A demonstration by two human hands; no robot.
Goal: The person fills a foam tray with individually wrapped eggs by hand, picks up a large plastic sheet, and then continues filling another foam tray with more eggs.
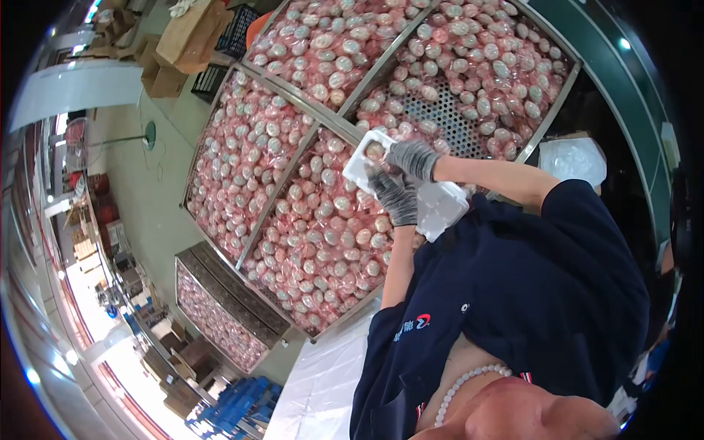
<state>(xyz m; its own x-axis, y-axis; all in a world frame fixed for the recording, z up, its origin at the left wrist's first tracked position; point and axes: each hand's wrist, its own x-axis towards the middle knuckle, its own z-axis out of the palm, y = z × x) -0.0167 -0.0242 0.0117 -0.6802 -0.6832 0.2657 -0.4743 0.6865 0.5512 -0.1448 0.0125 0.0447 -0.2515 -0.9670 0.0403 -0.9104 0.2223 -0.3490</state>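
A white plastic egg tray (442, 207) with moulded cells slants between my body and the bins. An egg (375, 151) sits at its far end. My left hand (394, 196), in a grey striped knit glove, is closed over the tray's far half. Beside it my right hand (414, 159), gloved alike, curls its fingers in right by the egg; whatever they hold is hidden. Around the tray lie many film-wrapped eggs (334, 227) with a pinkish tint, filling the metal-framed bins.
Metal dividers (277, 194) split the bins; perforated metal floor (444, 117) shows in one. A plastic-covered bundle (573, 163) stands at right. White sheeting (323, 381) lies at lower left. Cardboard boxes (163, 77), a fan (77, 132) and blue crates (238, 403) stand farther off.
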